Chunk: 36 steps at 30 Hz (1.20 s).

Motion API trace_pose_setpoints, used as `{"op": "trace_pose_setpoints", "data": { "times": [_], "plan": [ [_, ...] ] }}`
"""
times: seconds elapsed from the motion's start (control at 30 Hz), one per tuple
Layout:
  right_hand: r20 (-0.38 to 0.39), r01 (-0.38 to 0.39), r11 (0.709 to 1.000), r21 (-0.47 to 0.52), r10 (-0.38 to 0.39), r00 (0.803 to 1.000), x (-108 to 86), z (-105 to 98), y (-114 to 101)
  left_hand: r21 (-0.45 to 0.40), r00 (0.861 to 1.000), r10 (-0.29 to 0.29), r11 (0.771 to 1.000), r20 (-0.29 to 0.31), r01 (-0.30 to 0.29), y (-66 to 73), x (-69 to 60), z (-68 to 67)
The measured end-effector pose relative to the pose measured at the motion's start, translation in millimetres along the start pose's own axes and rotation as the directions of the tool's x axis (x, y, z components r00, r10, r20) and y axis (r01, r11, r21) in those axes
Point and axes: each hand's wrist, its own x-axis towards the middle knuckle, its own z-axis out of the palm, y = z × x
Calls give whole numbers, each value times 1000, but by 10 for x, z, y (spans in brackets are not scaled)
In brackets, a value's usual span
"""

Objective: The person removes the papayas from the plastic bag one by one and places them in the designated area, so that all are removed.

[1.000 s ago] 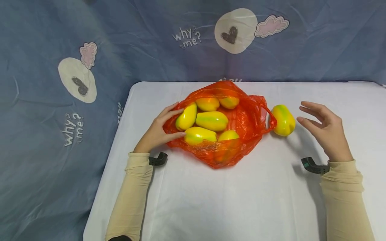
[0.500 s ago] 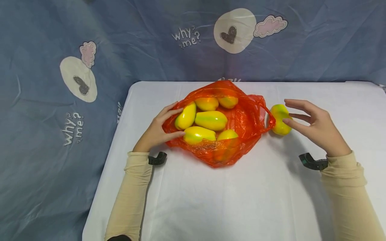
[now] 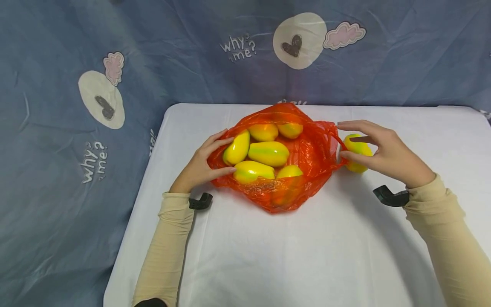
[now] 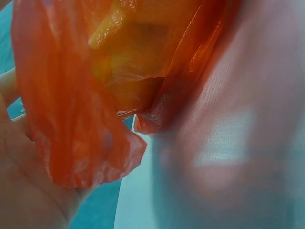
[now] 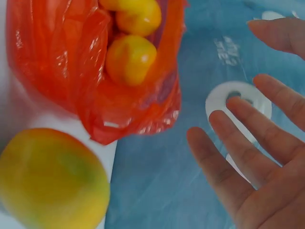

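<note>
A red plastic bag [image 3: 314, 149] lies open on the table, with several yellow-green fruits [image 3: 269, 154] inside that look like papayas or mangoes. My left hand [image 3: 197, 168] rests at the bag's left end, its thumb and fingers spread and fairly straight over the rim. In the left wrist view, red film [image 4: 76, 119] hangs over the palm and hides part of the fingers. To the right of the bag sits one loose yellow-green fruit [image 3: 358, 148]. My right hand [image 3: 387, 149] hovers over it with fingers spread, holding nothing, the thumb tip near the bag's handle loop.
The white table [image 3: 291, 256] stretches toward me and to the right. A patterned blue cloth [image 3: 184, 51] hangs behind its far edge and along the left side. Black camera mounts [image 3: 391, 197] stick out from both wrists.
My right hand has moved left, from beside the loose fruit to over it, with the thumb and index finger reaching toward the bag's handle. My left hand and the bag look unchanged.
</note>
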Motion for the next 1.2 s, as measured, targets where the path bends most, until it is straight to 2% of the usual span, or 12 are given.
{"op": "trace_pose_setpoints", "data": {
  "times": [0.13, 0.3, 0.57, 0.87, 1.2],
  "plan": [
    [76, 39, 999, -16, -37, 996, 111, 24, -71, 3, 1000, 5, 1000, 1, -5, -8, 3, 3],
    [149, 46, 998, -29, -42, 988, 227, 111, -154, 3, 1000, 10, 1000, 0, -10, -8, -11, 1],
    [246, 121, 992, -41, -108, 963, 444, 268, -218, -4, 1000, -1, 1000, 3, 1, -13, -17, 2],
    [372, 212, 975, -71, -172, 912, 739, 407, -342, 7, 1000, 3, 1000, 3, -3, -1, -7, -1],
    [480, 249, 965, -77, -183, 858, 990, 580, -480, 7, 1000, 14, 1000, 10, -14, 5, -9, -7]
  ]
}}
